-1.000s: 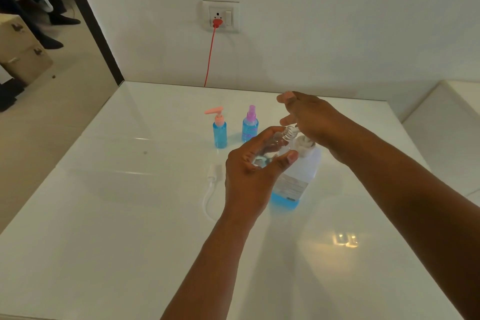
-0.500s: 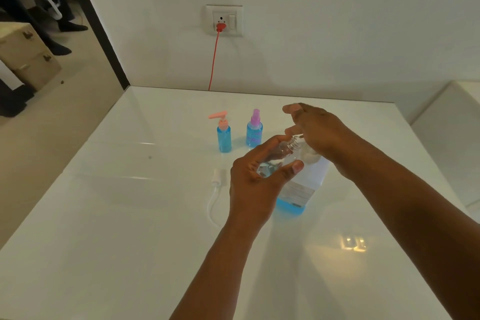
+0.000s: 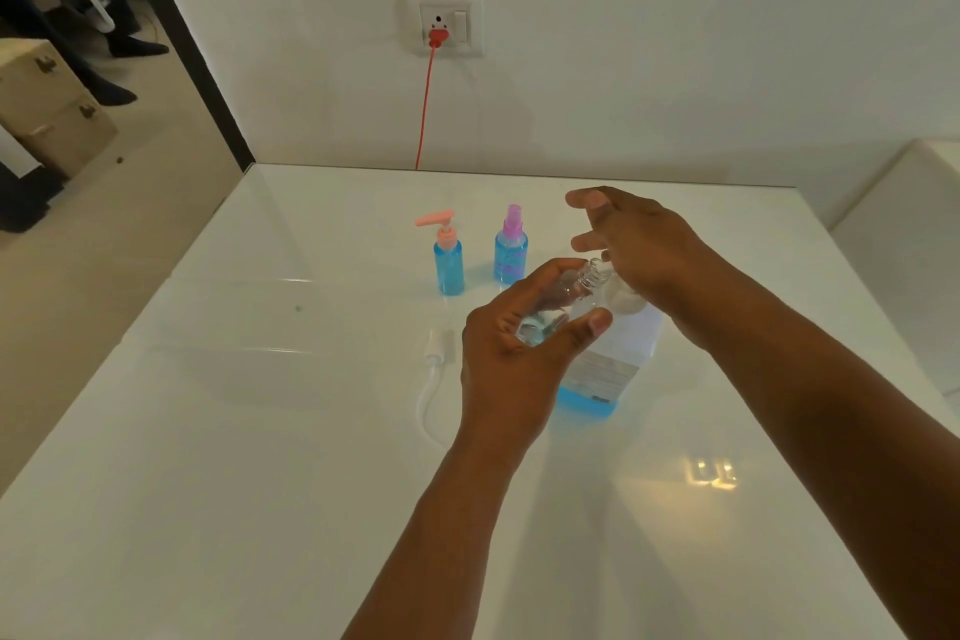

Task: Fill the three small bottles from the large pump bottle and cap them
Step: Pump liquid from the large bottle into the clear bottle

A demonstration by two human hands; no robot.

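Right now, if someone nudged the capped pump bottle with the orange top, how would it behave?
The orange-topped bottle is tall and narrow with an overhanging spout, so it probably tips rather than slides. It looks nearly full of blue liquid, so fairly heavy for its size. The glossy table may let it skid.

Red cable (image 3: 425,109) plugged into wall socket (image 3: 444,22), top centre; wooden boxes (image 3: 49,107) at upper left; glossy white tabletop (image 3: 208,431).

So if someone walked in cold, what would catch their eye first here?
The two hands at centre: the left hand tilts a clear small bottle toward the right hand, over the large pump bottle. Behind stand two capped blue bottles, peach pump and purple sprayer.
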